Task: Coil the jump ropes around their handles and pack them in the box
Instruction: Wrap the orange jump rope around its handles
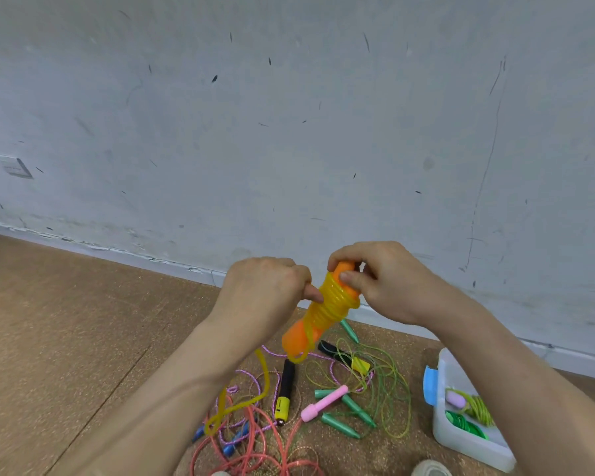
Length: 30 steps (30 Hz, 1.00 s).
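Both forearms entered from the bottom edge and met at frame centre, above the floor [83,321]. At centre, the right hand [382,280] pinched the upper end of the orange handles [298,334] between thumb and curled fingers, holding them tilted with the lower end toward the lower left. A yellow rope [334,300] was coiled tightly round the middle of the handles, and its free tail hung from the lower end to the floor. Beside the coil, the left hand [265,286] had its fingers curled and one fingertip pressed against the coil. Whether it pinched the rope could not be determined. Below the hands, loose ropes [392,407] lay tangled on the floor. At lower right, well apart from the hands, stood the box [468,444], holding coiled ropes [468,407].
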### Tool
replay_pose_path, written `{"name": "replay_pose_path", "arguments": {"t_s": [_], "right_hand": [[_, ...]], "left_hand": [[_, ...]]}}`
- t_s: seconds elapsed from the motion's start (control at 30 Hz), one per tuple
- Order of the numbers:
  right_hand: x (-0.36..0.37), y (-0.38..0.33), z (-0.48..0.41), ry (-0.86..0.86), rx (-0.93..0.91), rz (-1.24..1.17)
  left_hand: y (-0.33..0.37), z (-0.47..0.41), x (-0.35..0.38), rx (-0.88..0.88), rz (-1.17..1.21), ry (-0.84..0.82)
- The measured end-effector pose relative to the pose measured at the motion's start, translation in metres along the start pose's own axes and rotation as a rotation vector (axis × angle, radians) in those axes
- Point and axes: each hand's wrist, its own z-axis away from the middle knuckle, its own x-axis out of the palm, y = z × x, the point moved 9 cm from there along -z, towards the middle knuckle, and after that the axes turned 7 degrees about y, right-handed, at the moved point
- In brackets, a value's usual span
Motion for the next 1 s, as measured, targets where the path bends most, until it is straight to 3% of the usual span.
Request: {"name": "replay_pose_path", "arguments": {"t_s": [0.1, 0.3, 0.4, 0.53, 0.6, 0.7, 0.77, 0.83, 0.93, 1.0], "right_hand": [[0.003, 0.003, 0.004, -0.104, 0.023, -0.206], [0.009, 0.015, 0.01, -0.195, 0.167, -0.98], [0.013, 0.021, 0.009, -0.154, 0.25, -1.183], [0.005, 0.024, 0.005, -0.029, 0.333, -1.378], [0.005, 0.03, 0.003, 0.115, 0.432, -1.471], [0.011, 0.055, 0.009, 0.393, 0.658, -1.497], [0.008, 0.072, 0.016, 0.517, 0.76, -1.353], [0.003, 0.08, 0.021, 0.561, 0.786, -1.175], [-0.007, 0.084, 0.022, 0.602, 0.754, -0.905], [-0.019, 0.084, 0.021, 0.629, 0.691, -0.67]], "left_hand": [[-0.005, 0.001, 0.009, -0.111, 0.412, -0.171], [-0.02, 0.013, 0.041, -0.578, 1.45, -0.311], [-0.018, 0.02, 0.059, -0.74, 1.684, -0.306], [-0.028, 0.026, 0.082, -0.981, 1.563, -0.188], [-0.018, 0.028, 0.082, -0.994, 1.581, -0.144], [0.006, 0.025, 0.058, -0.717, 1.305, -0.067], [0.028, 0.022, 0.04, -0.394, 0.751, -0.118], [0.038, 0.018, 0.023, -0.214, 0.343, -0.111], [0.035, 0.007, 0.0, -0.08, 0.039, -0.102], [0.03, 0.004, -0.006, -0.005, -0.031, -0.057]]}}
